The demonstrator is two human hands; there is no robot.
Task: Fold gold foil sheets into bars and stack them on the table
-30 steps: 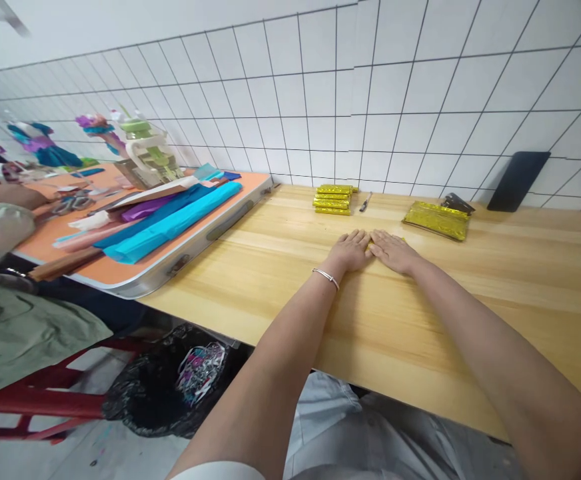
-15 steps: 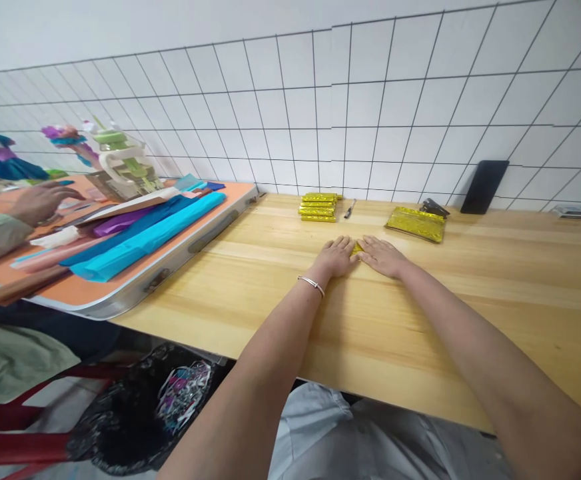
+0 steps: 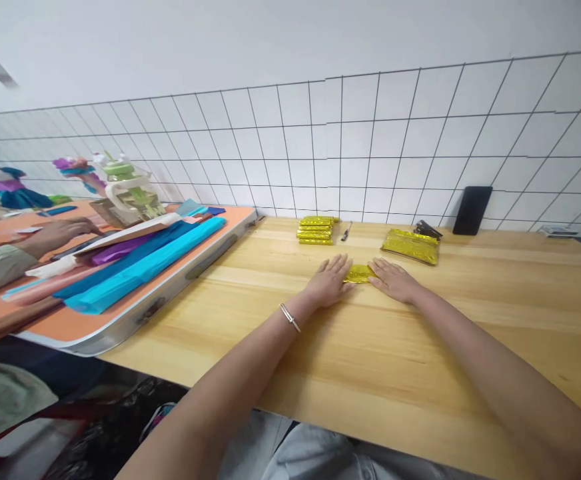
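On the big wooden table, the left hand and right hand rest palm down, each grip flat and not pinching. Between them lies a shiny gold strip, its long way running from hand to hand, touching both, so neither is nearer.

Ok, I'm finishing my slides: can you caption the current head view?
Left hand and right hand lie at opposite ends of a shiny gold piece on a wooden table.
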